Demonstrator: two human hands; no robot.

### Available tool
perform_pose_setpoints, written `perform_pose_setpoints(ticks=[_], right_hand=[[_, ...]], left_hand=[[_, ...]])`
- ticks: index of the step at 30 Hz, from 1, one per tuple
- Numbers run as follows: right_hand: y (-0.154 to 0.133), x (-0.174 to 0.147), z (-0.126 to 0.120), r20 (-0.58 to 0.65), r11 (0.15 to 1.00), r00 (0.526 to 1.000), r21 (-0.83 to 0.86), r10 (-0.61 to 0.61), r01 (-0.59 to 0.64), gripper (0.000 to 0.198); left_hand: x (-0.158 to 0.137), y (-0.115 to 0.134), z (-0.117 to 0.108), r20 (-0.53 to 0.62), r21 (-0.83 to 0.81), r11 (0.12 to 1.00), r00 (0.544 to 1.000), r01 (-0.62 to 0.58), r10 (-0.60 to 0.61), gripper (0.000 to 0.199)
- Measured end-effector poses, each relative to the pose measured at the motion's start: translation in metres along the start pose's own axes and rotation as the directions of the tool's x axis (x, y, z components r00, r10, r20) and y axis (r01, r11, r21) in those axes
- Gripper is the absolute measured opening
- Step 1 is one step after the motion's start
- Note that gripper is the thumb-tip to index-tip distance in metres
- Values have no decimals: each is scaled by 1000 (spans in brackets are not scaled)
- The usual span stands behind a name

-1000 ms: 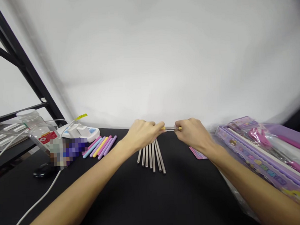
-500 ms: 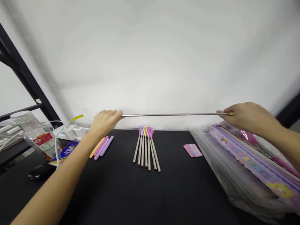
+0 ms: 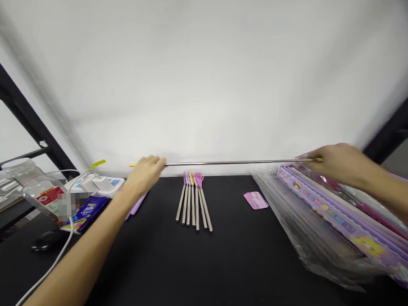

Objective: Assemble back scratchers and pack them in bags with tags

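Observation:
A thin metal rod (image 3: 224,163) with yellow ends is stretched level between my two hands, above the far edge of the black table. My left hand (image 3: 147,174) is closed round its left part, and a yellow tip sticks out past the knuckles. At the right end, my right hand (image 3: 339,163) grips the rod beside its other yellow end. Below the rod lie several short metal rods (image 3: 192,205) with small coloured, finger-like tips, fanned out on the table. Purple sticks (image 3: 137,205) are partly hidden behind my left forearm.
Pink cards (image 3: 256,200) lie right of the short rods. Clear plastic bags (image 3: 305,238) and a long purple printed box (image 3: 323,211) fill the right side. Left are a clear jar (image 3: 36,187), a blue packet (image 3: 88,212), a black mouse (image 3: 47,240), a power strip and a white cable.
Both hands and the rod have come slightly lower in the view, still gripping it. The view has shifted a little, so the table things appear further left.

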State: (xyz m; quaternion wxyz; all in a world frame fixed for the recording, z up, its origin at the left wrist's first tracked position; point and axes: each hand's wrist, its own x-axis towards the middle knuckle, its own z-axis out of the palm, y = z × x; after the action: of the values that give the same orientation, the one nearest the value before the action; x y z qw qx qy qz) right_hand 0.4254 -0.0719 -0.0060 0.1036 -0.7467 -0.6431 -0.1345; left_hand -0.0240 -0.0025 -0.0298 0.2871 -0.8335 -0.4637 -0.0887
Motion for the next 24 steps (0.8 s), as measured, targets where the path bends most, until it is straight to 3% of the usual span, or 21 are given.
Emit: perform_pose_setpoints(ticks=[2,6,9,12,14,16,19,21,23,24], right_hand=[[-47,-4,-5,87,985,982,-6,-168,170,27],[-133,-13,-10,31,975,976,-46,-217,218,27],[-162,-17,-7,-31,966,969,-84,-246,243,27],[-167,-21,-2,-106,960,957,-103,-270,259,25],[-165,-23,0,-188,949,932,-109,-311,295,22],[-161,-25,1,-291,928,881,-119,-373,354,20],[-154,-24,2,-405,887,795,-112,-452,447,19],[-147,-19,1,-384,836,764,-43,-519,547,15],[-137,-12,-2,-309,762,751,111,-584,638,8],[-131,-9,-4,-268,738,758,195,-594,647,14]], left_hand=[[11,32,-13,-25,-10,995,995,-99,99,17],[36,85,-41,-15,-6,978,978,-207,207,24],[44,99,-51,12,-58,965,966,-256,257,22],[45,99,-55,35,-190,944,959,-270,282,26],[45,97,-59,44,-375,887,951,-269,307,31],[46,95,-62,51,-610,752,935,-249,350,36],[47,93,-63,61,-876,456,904,-155,424,33],[48,93,-59,78,-945,318,885,-81,458,33],[50,93,-52,103,-959,282,889,-30,446,35],[51,93,-48,115,-957,291,899,-15,422,36]])
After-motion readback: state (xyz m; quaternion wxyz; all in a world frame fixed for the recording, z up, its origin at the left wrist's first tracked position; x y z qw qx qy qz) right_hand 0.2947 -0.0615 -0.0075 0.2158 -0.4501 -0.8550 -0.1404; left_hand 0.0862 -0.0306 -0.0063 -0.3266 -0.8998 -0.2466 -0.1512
